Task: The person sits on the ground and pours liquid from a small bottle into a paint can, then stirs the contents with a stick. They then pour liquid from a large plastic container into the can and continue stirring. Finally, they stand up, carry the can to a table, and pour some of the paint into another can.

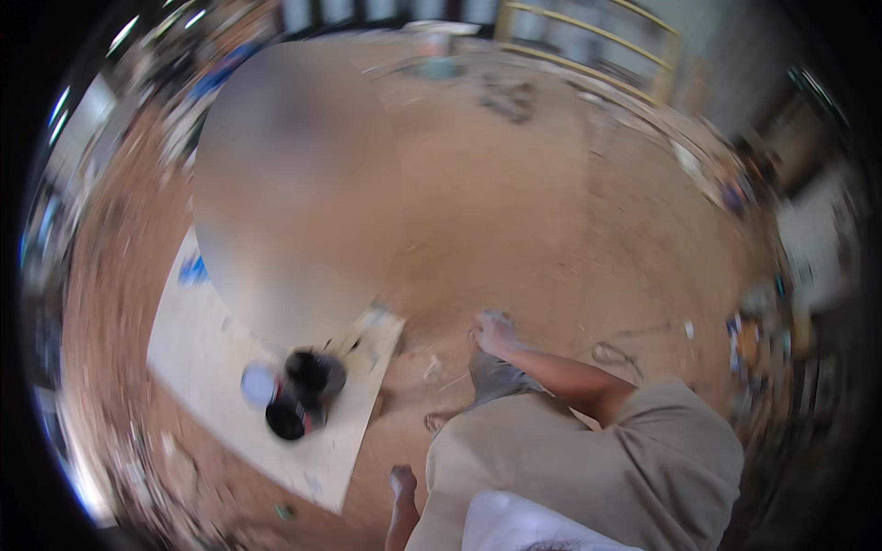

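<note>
My right hand (496, 332) reaches forward, over or beside my grey trouser leg (501, 378). It looks pale and dusty, and motion smears its fingers. Lower down, my left hand (401, 479) hangs beside my body, near the corner of a pale board (211, 363); its fingers are small and blurred. Neither hand shows a clear hold on anything. On the board stand dark, open-topped cans (308, 372) close together, with a round whitish lid or tub (260, 384) beside them. Both hands are apart from the cans.
A large blurred oval hides the board's far part. Something blue (193, 270) lies at its left edge. Brown ground surrounds it, with a wire-like loop (614, 356) to the right. A yellow metal frame (588, 28) stands at the back; clutter (758, 340) lines the right side.
</note>
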Demonstrator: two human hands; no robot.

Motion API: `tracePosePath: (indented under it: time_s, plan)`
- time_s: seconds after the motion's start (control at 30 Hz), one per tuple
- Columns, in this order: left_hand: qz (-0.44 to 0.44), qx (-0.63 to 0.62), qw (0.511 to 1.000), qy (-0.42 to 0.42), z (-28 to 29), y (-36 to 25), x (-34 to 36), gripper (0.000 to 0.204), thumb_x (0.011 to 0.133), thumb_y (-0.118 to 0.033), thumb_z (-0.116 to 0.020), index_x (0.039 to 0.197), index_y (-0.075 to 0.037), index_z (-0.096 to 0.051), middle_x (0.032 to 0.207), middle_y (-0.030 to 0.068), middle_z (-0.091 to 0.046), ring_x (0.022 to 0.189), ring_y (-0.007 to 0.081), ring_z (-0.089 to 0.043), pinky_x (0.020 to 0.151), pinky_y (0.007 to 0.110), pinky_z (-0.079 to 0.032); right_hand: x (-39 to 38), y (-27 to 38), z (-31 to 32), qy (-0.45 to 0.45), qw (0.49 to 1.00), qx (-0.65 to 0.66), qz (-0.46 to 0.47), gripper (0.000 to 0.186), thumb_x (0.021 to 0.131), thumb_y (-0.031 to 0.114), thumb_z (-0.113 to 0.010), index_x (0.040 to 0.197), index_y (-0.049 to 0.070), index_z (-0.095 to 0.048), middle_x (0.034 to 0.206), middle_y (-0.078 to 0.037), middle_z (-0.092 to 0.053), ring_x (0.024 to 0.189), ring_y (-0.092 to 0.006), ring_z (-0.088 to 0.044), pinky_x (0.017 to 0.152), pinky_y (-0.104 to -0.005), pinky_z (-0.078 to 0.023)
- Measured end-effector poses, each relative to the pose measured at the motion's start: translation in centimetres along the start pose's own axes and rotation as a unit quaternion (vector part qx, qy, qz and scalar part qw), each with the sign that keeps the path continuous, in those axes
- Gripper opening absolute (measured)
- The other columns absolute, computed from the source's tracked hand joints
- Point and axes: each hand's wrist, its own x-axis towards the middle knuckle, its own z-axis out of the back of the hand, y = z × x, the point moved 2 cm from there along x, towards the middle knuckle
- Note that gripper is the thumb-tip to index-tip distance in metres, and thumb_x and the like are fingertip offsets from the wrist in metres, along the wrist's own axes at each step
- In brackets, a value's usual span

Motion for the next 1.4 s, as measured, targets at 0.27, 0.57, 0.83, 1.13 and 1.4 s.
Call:
tracePosePath:
  time_s: [0.27,0.57,0.83,1.13,1.4]
  plan:
    - [-0.097,-0.05,0.986,0.128,5.6,-11.9,12.3,0.038,0.091,-0.031,-0.056,0.085,0.006,-0.065,0.087,0.0293,-0.067,0.085,0.0442,-0.066,0.077,0.051,-0.05,-8.9,-25.9,-0.5,0.007,0.89,0.067,-0.452,0.024,0.082,0.018,-0.061,0.1,0.009,-0.076,0.104,-0.019,-0.072,0.1,-0.0363,-0.069,0.086,-0.0471,-0.055]
    - [-0.197,-0.025,0.98,0.021,7.2,-36.1,29.2,0.024,0.09,-0.019,-0.06,0.084,0.004,-0.065,0.078,0.0222,-0.067,0.073,0.0364,-0.066,0.069,0.047,-0.051,-8.7,-36.6,1.6,0.037,0.858,0.126,-0.496,0.025,0.084,0.017,-0.06,0.102,0.005,-0.074,0.108,-0.021,-0.071,0.103,-0.0366,-0.068,0.088,-0.045,-0.055]
    - [-0.284,0.0,0.959,-0.019,14.1,-52.0,38.3,0.032,0.092,-0.023,-0.052,0.085,0.006,-0.063,0.076,0.0261,-0.065,0.069,0.0423,-0.063,0.067,0.053,-0.048,0.5,-37.3,2.0,0.017,0.882,0.114,-0.457,0.02,0.078,0.017,-0.063,0.093,0.01,-0.077,0.1,-0.02,-0.072,0.094,-0.0359,-0.07,0.084,-0.0468,-0.055]
    - [-0.229,0.145,0.961,0.055,18.8,-42.7,54.0,0.046,0.09,-0.032,-0.049,0.083,0.008,-0.069,0.09,0.0333,-0.066,0.086,0.0486,-0.065,0.078,0.058,-0.048,17.4,-32.7,4.4,0.008,0.874,0.113,-0.472,0.02,0.079,0.021,-0.065,0.091,0.01,-0.077,0.096,-0.018,-0.073,0.091,-0.0352,-0.071,0.079,-0.0449,-0.056]
    - [-0.211,0.132,0.953,0.172,24.4,-43.7,63.5,0.04,0.089,-0.031,-0.055,0.095,0.006,-0.07,0.092,0.0283,-0.07,0.087,0.0447,-0.068,0.077,0.05,-0.053,27.4,-29.6,5.7,0.007,0.883,0.143,-0.448,0.021,0.079,0.025,-0.063,0.086,0.011,-0.077,0.091,-0.017,-0.073,0.086,-0.0331,-0.071,0.074,-0.0444,-0.055]
